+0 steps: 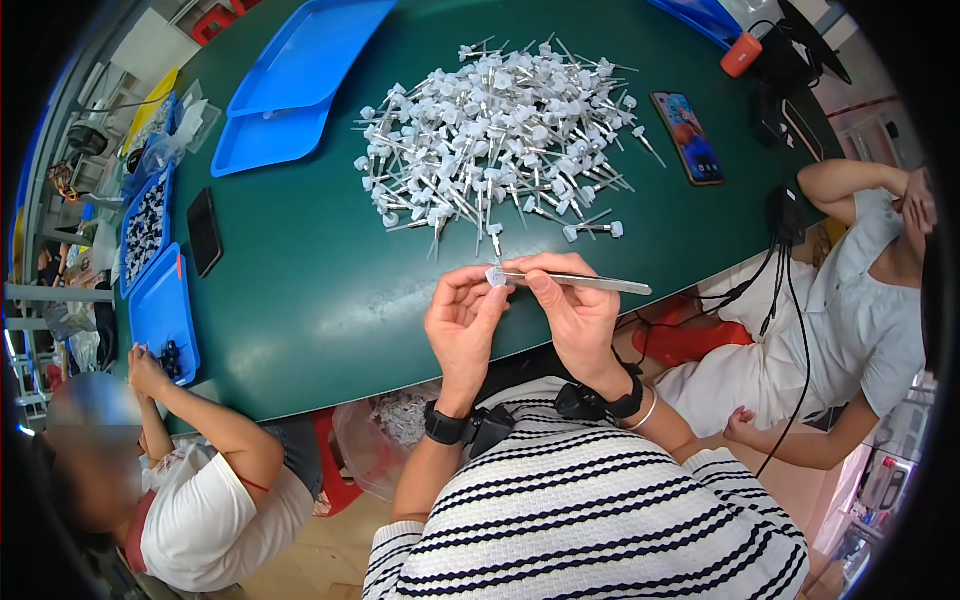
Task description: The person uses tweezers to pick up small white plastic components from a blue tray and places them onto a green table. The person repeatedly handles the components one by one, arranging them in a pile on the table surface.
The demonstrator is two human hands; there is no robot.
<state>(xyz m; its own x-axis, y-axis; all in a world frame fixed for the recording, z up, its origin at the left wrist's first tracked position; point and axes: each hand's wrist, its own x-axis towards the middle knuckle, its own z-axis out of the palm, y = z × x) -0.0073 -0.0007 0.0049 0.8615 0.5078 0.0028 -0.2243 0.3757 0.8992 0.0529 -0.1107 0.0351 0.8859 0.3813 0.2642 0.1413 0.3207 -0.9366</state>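
Observation:
Between the fingertips of my left hand is a small white plastic part, pinched by thumb and forefinger. My right hand grips a pair of metal tweezers; their tip reaches the white part, and the back end points right. Both hands are close together over the near edge of the green table. Just beyond them lies a large heap of white plastic parts with thin metal stems. A few loose ones lie at its near side, one right above my fingertips.
Blue trays overlap at the back left, with a dark phone nearer. A lit phone lies right of the heap. At left, a person works at a blue tray; another sits at right near hanging black cables.

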